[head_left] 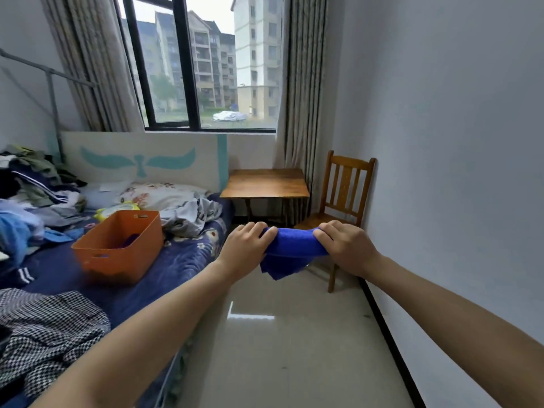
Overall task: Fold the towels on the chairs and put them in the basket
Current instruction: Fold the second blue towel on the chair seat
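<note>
Orange plastic basket (117, 242) on the bed (176, 260), holding something dark purple, only partly visible. Right of the basket, above the floor and before the wooden chair (344, 198), left hand (244, 248) and right hand (344, 248) grip a folded blue towel (291, 245), fingers curled over its ends.

I'm in a home bedroom: a bed (182, 260) with a blue flowered sheet lies on my left, heaped with clothes (35, 178) and a pillow (156, 195), a curtained window (212, 69) faces apartment blocks, and a small wooden table (265, 184) and wooden chair (351, 164) fill the far corner.
</note>
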The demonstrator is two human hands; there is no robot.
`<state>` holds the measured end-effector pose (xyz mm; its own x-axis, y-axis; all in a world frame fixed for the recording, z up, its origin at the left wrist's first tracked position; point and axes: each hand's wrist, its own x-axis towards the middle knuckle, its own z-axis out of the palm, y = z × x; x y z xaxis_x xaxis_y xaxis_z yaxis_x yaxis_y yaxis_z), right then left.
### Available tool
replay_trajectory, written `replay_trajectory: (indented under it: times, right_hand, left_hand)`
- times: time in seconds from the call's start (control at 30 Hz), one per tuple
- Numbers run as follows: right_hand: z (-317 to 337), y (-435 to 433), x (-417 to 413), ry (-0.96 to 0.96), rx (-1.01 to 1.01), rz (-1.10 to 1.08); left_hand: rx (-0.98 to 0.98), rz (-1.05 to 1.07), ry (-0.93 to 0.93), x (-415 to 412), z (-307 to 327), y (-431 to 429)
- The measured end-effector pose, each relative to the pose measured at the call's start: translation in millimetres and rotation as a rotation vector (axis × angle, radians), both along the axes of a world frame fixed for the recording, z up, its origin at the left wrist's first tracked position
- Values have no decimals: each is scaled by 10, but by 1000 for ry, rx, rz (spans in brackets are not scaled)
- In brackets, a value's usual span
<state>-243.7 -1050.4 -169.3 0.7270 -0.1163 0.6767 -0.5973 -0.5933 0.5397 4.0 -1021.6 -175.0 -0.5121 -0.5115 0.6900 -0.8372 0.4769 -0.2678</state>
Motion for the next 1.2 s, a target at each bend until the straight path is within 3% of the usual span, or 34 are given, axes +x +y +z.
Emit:
replay_trajectory:
  times: [0.2,0.5,0.9,1.03,1.2]
  right_hand:
    - [-44,-1170,-9,6,86,46]
    - [-440,-2373,348,56,210,95]
    - [-500,-4224,1595,277,302,131]
    - [-475,-4753,1934,253,381,129]
    - [-810,-5219,2289,391,450,232]
  left_hand:
    - [28,106,42,-82,-80,-972]
    - [226,259,117,148,-529,-1909]
    - [276,429,164,1178,-684,-3372]
    - [314,465,247,1431,-702,-3849]
    - [420,535,259,1712,-1030,-4140]
